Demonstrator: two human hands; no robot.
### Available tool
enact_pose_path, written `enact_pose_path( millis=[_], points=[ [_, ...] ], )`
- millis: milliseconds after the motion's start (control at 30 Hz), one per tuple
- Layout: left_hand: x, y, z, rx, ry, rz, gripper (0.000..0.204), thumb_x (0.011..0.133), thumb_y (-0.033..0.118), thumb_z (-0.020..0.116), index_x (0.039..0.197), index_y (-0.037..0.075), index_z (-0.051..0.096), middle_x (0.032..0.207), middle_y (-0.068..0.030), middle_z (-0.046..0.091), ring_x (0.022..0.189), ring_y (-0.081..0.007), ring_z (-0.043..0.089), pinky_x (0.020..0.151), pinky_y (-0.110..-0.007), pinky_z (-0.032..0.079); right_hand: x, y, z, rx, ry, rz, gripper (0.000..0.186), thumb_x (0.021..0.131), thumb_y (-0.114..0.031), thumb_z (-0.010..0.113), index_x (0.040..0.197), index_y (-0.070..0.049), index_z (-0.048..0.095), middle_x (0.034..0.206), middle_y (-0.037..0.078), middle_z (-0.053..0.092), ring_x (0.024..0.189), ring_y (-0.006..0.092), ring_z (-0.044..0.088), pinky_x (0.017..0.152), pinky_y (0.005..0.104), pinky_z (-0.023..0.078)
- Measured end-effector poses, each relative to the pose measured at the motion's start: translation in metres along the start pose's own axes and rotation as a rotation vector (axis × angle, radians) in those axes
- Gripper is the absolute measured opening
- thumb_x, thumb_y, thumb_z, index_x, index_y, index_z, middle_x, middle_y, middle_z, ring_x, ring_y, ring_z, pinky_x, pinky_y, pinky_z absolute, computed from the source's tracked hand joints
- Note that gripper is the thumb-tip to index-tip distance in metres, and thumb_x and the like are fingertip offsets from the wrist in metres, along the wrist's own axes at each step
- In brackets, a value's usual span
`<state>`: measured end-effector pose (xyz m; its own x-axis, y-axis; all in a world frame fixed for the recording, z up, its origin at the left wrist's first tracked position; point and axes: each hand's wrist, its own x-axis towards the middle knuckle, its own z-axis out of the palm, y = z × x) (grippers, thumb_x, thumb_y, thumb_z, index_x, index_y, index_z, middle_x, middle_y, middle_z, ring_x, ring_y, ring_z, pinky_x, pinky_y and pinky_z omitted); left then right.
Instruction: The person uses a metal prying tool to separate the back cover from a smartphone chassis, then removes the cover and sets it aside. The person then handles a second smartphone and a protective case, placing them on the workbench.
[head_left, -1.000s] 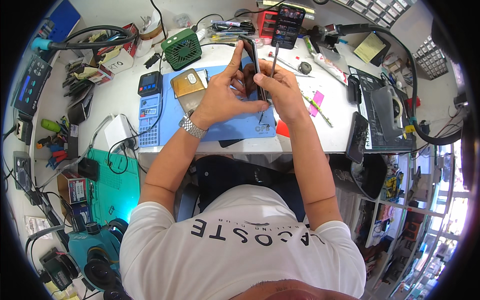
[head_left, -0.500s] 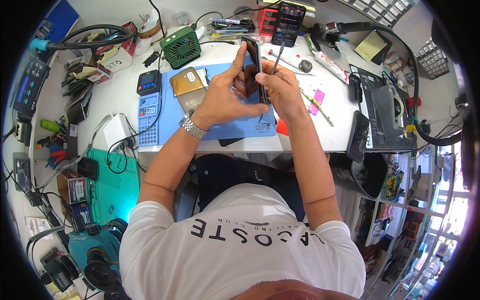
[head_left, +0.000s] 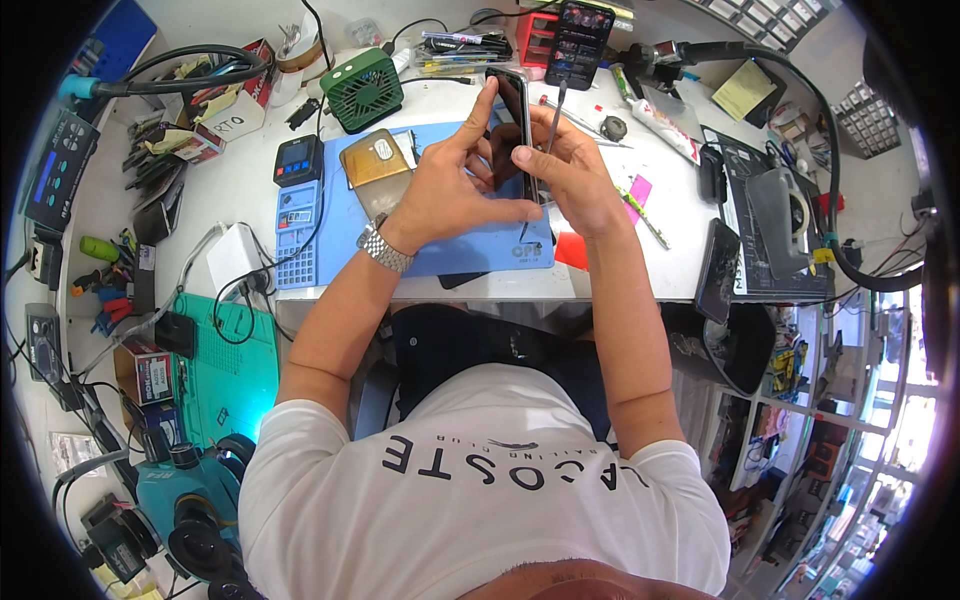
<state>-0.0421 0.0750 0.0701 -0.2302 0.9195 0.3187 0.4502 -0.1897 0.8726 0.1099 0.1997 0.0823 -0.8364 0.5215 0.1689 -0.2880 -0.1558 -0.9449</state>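
Note:
My left hand (head_left: 450,195) grips a dark smartphone (head_left: 510,105) held nearly on edge, with index finger at its top and thumb near its bottom. My right hand (head_left: 580,180) holds the phone's right side with its thumb, along with a thin metal tool (head_left: 558,100) that points upward. Below them lies a blue silicone mat (head_left: 360,265). A worn, gold-and-clear phone case (head_left: 368,160) rests on it beside my left hand.
A green desk fan (head_left: 360,90), a standing phone (head_left: 580,40) and pen bundles line the back. Right are a loose phone (head_left: 717,270), a black mat (head_left: 750,280) and a cabled arm. A teal microscope (head_left: 180,500) is lower left, near the white table's (head_left: 660,285) cables.
Both hands and the held phone have shifted slightly to the right, the phone's top a little higher. The grip looks much the same.

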Motion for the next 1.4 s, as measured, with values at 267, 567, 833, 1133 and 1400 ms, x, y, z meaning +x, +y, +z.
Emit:
enact_pose_path(
  millis=[267,567,833,1133,1400],
  points=[
    [-0.001,-0.004,0.001,-0.342,-0.084,-0.103,0.138,0.070,0.018,0.100,0.172,0.021,0.007,0.090,-0.0025,0.068,0.079,-0.0077,0.066,0.076,-0.026,0.058,0.001,0.004,-0.010,0.053,0.029,0.002,0.059,0.093,-0.013,0.080,0.146,0.002,0.056,0.113,0.010,0.071,0.104,0.0174,0.067,0.094,0.0358,0.053],
    [0.002,-0.011,-0.003,-0.595,-0.082,-0.081,0.128,0.079,-0.002,0.087,0.171,0.016,0.001,0.115,-0.0128,0.070,0.095,-0.0159,0.071,0.085,-0.032,0.061,0.004,0.001,-0.013,0.220,0.097,0.027,0.057,0.095,-0.014,0.075,0.145,0.003,0.053,0.116,0.018,0.073,0.092,0.0202,0.074,0.081,0.0337,0.062],
    [0.004,-0.020,-0.009,-0.927,-0.104,-0.202,0.080,0.088,0.006,0.074,0.158,0.007,0.035,0.129,-0.0110,0.067,0.111,-0.0169,0.068,0.093,-0.036,0.060,0.003,-0.004,-0.013,0.234,0.144,-0.008,0.064,0.093,-0.017,0.078,0.145,0.006,0.047,0.112,0.020,0.074,0.090,0.0212,0.076,0.077,0.0328,0.064],
    [0.000,-0.021,-0.005,-0.738,-0.098,-0.178,0.079,0.077,-0.009,0.077,0.148,0.004,0.045,0.127,-0.0086,0.066,0.114,-0.0182,0.068,0.095,-0.036,0.059,0.003,0.003,-0.012,0.209,0.146,0.006,0.064,0.094,-0.022,0.078,0.145,0.005,0.051,0.113,0.018,0.075,0.095,0.0200,0.075,0.087,0.0338,0.061],
    [0.002,-0.026,-0.007,-0.803,-0.063,-0.196,0.076,0.075,-0.010,0.077,0.144,0.002,0.049,0.126,-0.0079,0.066,0.114,-0.0186,0.068,0.093,-0.035,0.060,0.000,-0.006,-0.011,0.316,0.095,0.038,0.058,0.097,-0.024,0.074,0.145,0.002,0.054,0.112,0.015,0.075,0.101,0.0196,0.074,0.091,0.0360,0.061]
  ],
)
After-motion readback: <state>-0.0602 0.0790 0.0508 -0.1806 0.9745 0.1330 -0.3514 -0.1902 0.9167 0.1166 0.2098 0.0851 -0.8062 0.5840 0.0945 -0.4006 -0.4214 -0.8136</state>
